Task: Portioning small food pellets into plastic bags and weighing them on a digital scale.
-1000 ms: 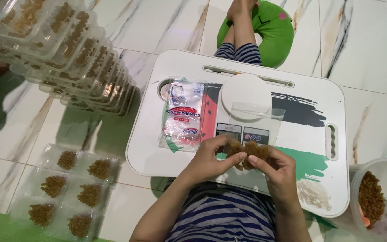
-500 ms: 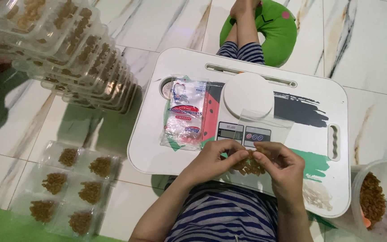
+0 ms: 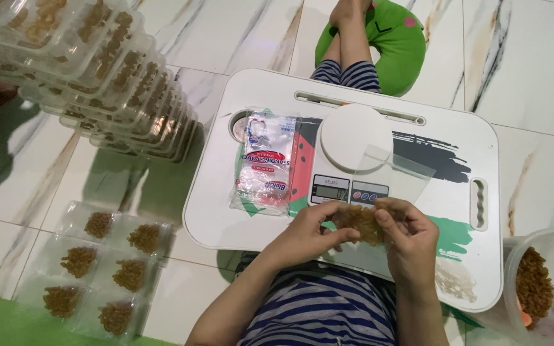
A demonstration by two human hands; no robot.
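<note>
Holding a clear pouch (image 3: pixel 379 192) filled at the bottom with a clump of brown snack bits (image 3: pixel 360 221), both hands are pinched on it at the near edge of the small white lap desk (image 3: pixel 476 134): the left hand (image 3: pixel 306 234) has its grip closed on the pouch's left side and the right hand (image 3: pixel 411 240) is closed on its right side. Compared with a second ago the hands sit about the same spot, but the pouch's empty top now stands up in front of the white kitchen scale (image 3: pixel 354 147), so you can see through it way better than before. The packet of spare pouches (image 3: pixel 265 163) lies flat just left of the scale, same as earlier. Off the desk's right near corner there's a clear tub of the brown bits (image 3: pixel 540 282) on the floor. To the left, a slanted stack of filled clear trays (image 3: pixel 104 77) leans on the marble tile floor (image 3: pixel 533 57), with six filled pouches (image 3: pixel 100 266) laid out flat nearer the person. A green cushion (image 3: pixel 395 45) sits past the desk's far edge by the person's feet.
</note>
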